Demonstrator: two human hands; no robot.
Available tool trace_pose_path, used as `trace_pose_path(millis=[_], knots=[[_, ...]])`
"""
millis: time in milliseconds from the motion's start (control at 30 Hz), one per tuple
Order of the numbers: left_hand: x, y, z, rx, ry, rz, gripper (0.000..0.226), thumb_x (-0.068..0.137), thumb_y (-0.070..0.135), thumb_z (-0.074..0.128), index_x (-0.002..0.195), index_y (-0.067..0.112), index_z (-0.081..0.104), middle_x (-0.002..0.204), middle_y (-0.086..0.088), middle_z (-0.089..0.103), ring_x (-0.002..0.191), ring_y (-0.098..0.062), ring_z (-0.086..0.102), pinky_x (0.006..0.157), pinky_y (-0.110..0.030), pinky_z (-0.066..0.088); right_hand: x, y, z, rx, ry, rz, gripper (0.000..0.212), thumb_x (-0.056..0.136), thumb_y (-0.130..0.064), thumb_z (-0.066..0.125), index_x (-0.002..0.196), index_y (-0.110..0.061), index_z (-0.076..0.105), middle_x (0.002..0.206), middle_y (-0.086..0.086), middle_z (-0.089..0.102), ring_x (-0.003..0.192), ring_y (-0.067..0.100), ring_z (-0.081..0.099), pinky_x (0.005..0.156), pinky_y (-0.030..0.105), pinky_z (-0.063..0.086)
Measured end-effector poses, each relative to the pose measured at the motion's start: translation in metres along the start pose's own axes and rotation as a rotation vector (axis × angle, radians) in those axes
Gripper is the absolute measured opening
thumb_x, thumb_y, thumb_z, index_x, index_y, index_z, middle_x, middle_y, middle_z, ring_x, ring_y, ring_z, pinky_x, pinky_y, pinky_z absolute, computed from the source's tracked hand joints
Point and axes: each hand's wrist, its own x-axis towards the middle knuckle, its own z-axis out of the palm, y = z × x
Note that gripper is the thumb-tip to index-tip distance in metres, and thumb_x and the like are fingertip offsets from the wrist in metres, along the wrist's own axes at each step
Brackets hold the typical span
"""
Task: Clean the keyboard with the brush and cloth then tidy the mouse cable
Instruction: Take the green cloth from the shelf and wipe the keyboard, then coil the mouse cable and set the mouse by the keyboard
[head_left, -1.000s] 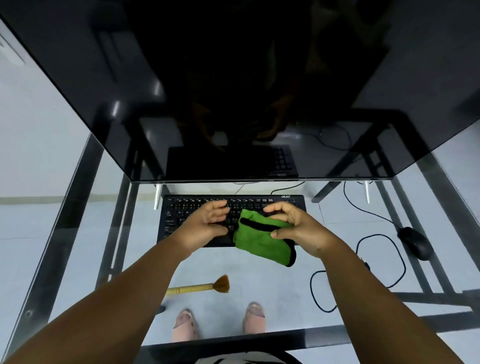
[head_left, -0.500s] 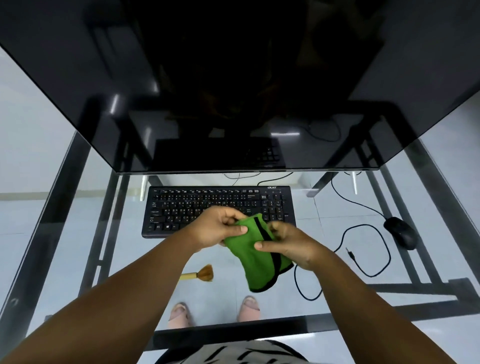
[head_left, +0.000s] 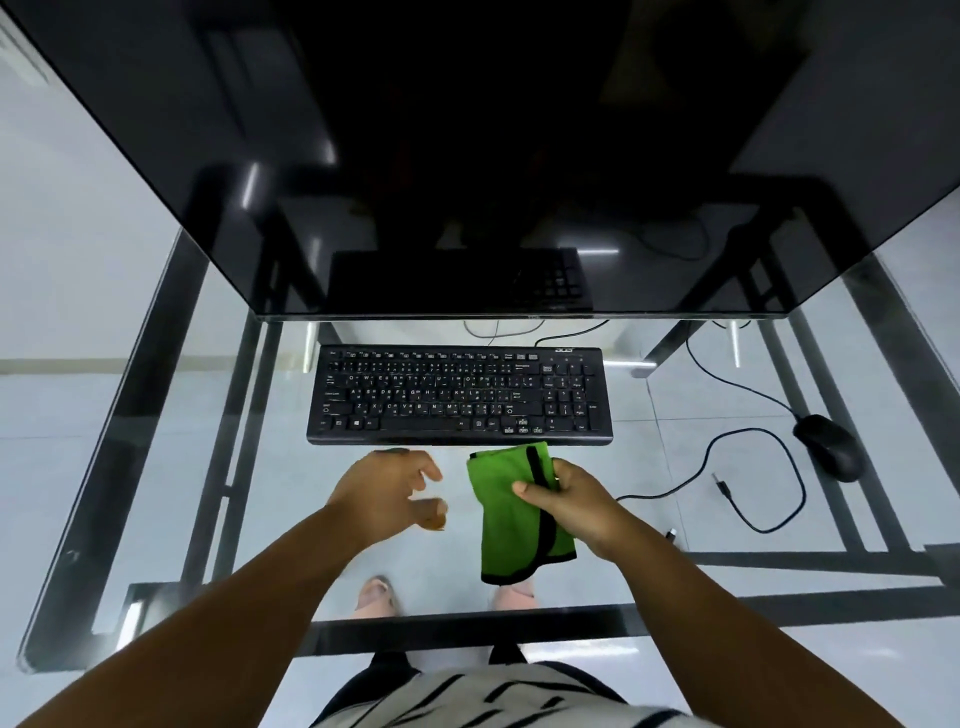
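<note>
I see my right hand pinching the green cloth, which hangs just in front of the keyboard on the glass bench; my left hand is released, fingers loosely curled, holding nothing, beside the cloth

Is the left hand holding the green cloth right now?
No, the left hand hangs open beside the green cloth without touching it; only the right hand grips the cloth, just in front of the keyboard.
</note>
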Motion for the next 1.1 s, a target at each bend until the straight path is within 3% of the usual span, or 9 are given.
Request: trace_pose_path(millis=[100,200,367,467,567,633,867,1000,1100], knots=[[-0.013,-0.017,0.002,0.216,-0.057,-0.004,0.042,0.066,0.054,0.079,0.102,0.039,0.064,0.091,0.019,0.059,0.079,0.000,0.056,0.069,-0.022,0.048,0.003,-0.002,0.006,0.058,-0.004,0.025,0.025,0.091,-0.017,0.068,0.114,-0.017,0.061,0.111,0.003,0.072,0.102,0.020,0.069,0.097,0.044,0.052],[-0.018,-0.023,0.005,0.266,-0.008,-0.011,0.029,0.075,0.045,0.074,0.102,0.038,0.064,0.096,0.016,0.060,0.082,-0.005,0.057,0.071,-0.024,0.051,0.005,-0.002,0.014,0.148,-0.008,0.065,0.026,0.094,-0.009,0.062,0.119,-0.014,0.057,0.117,0.007,0.070,0.105,0.023,0.068,0.098,0.046,0.052],[-0.023,-0.027,0.003,0.010,0.102,-0.153,0.018,0.076,0.037,0.076,0.091,0.032,0.067,0.081,0.013,0.067,0.077,-0.007,0.060,0.065,-0.022,0.044,0.002,-0.008,0.030,0.302,-0.119,0.088,0.027,0.098,-0.005,0.054,0.123,-0.016,0.055,0.121,0.007,0.067,0.105,0.020,0.067,0.077,0.035,0.056],[-0.025,-0.027,0.003,-0.181,0.177,-0.264,0.020,0.075,0.033,0.080,0.088,0.027,0.066,0.076,0.008,0.068,0.072,-0.006,0.062,0.059,-0.020,0.042,0.003,-0.011,0.042,0.295,-0.194,0.081,0.030,0.098,-0.004,0.053,0.126,-0.015,0.054,0.124,0.009,0.066,0.110,0.023,0.066,0.080,0.036,0.057],[-0.027,-0.028,0.007,-0.289,0.207,-0.344,0.023,0.073,0.032,0.083,0.081,0.024,0.063,0.075,0.004,0.069,0.068,-0.008,0.065,0.058,-0.021,0.047,0.006,-0.012,0.051,0.134,-0.134,0.044,0.028,0.096,-0.009,0.059,0.123,-0.015,0.056,0.121,0.006,0.067,0.111,0.022,0.065,0.099,0.045,0.051],[-0.027,-0.029,0.009,-0.361,0.225,-0.370,0.026,0.070,0.031,0.085,0.079,0.022,0.062,0.072,0.000,0.070,0.064,-0.015,0.068,0.064,-0.029,0.055,0.008,-0.012,0.055,-0.018,-0.055,0.008,0.024,0.094,-0.020,0.063,0.117,-0.018,0.057,0.116,0.003,0.068,0.108,0.020,0.065,0.101,0.046,0.049],[-0.027,-0.026,0.009,-0.434,0.247,-0.390,0.030,0.071,0.031,0.085,0.083,0.018,0.062,0.064,0.000,0.070,0.054,-0.015,0.068,0.064,-0.030,0.056,0.002,-0.023,0.055,-0.727,0.214,-0.082,0.040,0.089,-0.051,0.059,0.100,-0.013,0.052,0.085,-0.002,0.058,0.088,0.024,0.060,0.068,0.030,0.044],[-0.026,-0.026,0.007,-0.448,0.243,-0.409,0.031,0.072,0.039,0.083,0.083,0.019,0.062,0.062,-0.001,0.071,0.055,-0.016,0.069,0.064,-0.030,0.057,-0.002,-0.023,0.053,-0.894,0.324,-0.050,0.062,0.083,-0.065,0.057,0.117,-0.014,0.046,0.106,0.002,0.065,0.101,0.027,0.063,0.069,0.032,0.045],[-0.025,-0.030,0.003,-0.310,0.280,-0.416,0.031,0.081,0.055,0.068,0.081,0.025,0.061,0.063,0.004,0.070,0.063,-0.013,0.070,0.070,-0.032,0.057,-0.004,-0.028,0.043,-0.840,0.380,-0.057,0.061,0.083,-0.070,0.054,0.114,-0.018,0.051,0.109,-0.002,0.065,0.103,0.024,0.063,0.072,0.031,0.044]])
